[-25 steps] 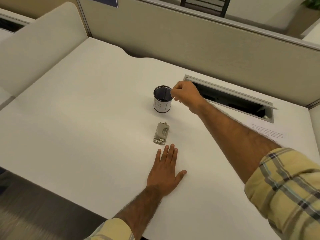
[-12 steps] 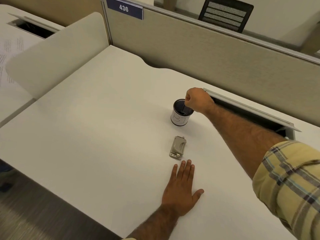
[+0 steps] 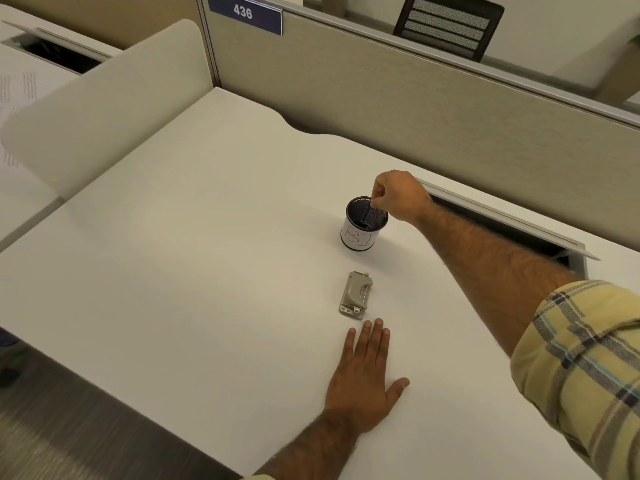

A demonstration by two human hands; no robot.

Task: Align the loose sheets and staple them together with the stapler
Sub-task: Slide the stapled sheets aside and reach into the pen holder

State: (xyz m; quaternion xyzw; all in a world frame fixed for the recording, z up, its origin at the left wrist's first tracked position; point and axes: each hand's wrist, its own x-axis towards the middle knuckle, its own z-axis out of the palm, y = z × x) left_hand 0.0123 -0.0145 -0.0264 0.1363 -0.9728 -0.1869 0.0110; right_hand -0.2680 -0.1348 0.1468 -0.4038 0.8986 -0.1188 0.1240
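Note:
A small grey metal stapler [image 3: 355,295] lies flat on the white desk [image 3: 180,258]. Just behind it stands a black mesh cup [image 3: 363,226] with a white label. My right hand [image 3: 398,195] hovers over the cup's rim, its fingers curled and pinching a thin dark item [image 3: 369,211] that reaches down into the cup. My left hand [image 3: 363,379] rests flat on the desk, palm down, its fingertips a little short of the stapler. No loose sheets show on this desk.
A cable hatch with a raised lid [image 3: 502,220] runs along the back right, under the beige partition [image 3: 415,109]. A curved side divider [image 3: 104,98] borders the left; beyond it printed paper [image 3: 17,95] lies on the neighbouring desk. The desk's front edge [image 3: 104,386] drops to the floor.
The view has swung left and tilted up. My right hand has moved from the cup's right rim to above its opening, now pinching the thin dark item. My left hand stays flat.

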